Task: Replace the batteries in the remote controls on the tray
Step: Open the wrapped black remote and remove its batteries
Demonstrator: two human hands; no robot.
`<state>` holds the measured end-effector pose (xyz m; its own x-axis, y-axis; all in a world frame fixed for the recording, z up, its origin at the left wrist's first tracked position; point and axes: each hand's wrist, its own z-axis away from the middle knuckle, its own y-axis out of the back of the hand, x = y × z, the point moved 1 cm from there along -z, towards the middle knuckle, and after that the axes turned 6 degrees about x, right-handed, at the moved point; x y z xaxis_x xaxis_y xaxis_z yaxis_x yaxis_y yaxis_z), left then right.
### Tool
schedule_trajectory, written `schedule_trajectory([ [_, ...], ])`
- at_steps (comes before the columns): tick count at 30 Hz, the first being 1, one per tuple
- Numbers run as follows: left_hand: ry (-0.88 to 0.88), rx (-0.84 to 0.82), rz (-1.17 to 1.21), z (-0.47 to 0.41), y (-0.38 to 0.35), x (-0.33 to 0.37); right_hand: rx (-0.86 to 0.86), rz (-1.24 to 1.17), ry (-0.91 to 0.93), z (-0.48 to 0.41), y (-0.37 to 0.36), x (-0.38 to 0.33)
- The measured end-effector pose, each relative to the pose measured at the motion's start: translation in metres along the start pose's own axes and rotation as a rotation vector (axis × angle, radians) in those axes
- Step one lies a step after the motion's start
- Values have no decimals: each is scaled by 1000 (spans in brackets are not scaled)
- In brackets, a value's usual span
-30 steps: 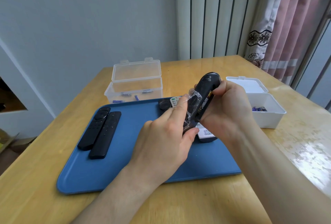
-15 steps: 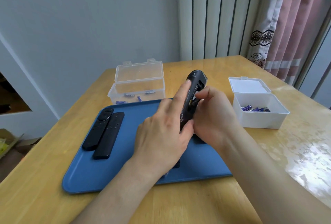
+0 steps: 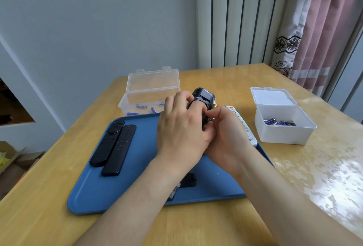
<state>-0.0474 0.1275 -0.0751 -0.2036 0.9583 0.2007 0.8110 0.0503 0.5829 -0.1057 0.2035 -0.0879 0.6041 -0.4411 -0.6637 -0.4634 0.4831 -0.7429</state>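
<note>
While the left hand (image 3: 180, 127) grips the opened black remote (image 3: 204, 96), the right hand (image 3: 225, 127) pinches a likely battery (image 3: 215, 105) at its compartment; next, probably, easing it out.

Legible text: none.
White remote (image 3: 246, 130): small dark print near its lower end, too small to read.
Batteries (image 3: 279, 122) in white box (image 3: 284, 136): purple labels, lettering too small to read.

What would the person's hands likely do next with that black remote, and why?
Probably pull what seems a gold-tipped battery clear: the left hand grips the black remote with its compartment open, the right hand pinches the battery beside it; the cover lies on the tray.
</note>
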Motion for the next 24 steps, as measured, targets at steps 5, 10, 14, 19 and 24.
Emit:
schedule_trajectory([
  [5, -46, -189, 94, -13, 0, -2, 41, 42, 0, -4, 4, 0],
  [10, -111, -307, 108, -23, -1, -4, 107, 77, 4, -6, 9, 1],
  [14, -134, -179, 267, -23, -5, -11, 66, 13, -9, -1, 11, -5],
  [19, 298, -105, 704, -23, 9, -14, 191, 64, 26, 2, 10, -9],
  [24, 913, -280, 1518, -26, 46, -22, 247, 115, 246, 3, 12, -19],
])
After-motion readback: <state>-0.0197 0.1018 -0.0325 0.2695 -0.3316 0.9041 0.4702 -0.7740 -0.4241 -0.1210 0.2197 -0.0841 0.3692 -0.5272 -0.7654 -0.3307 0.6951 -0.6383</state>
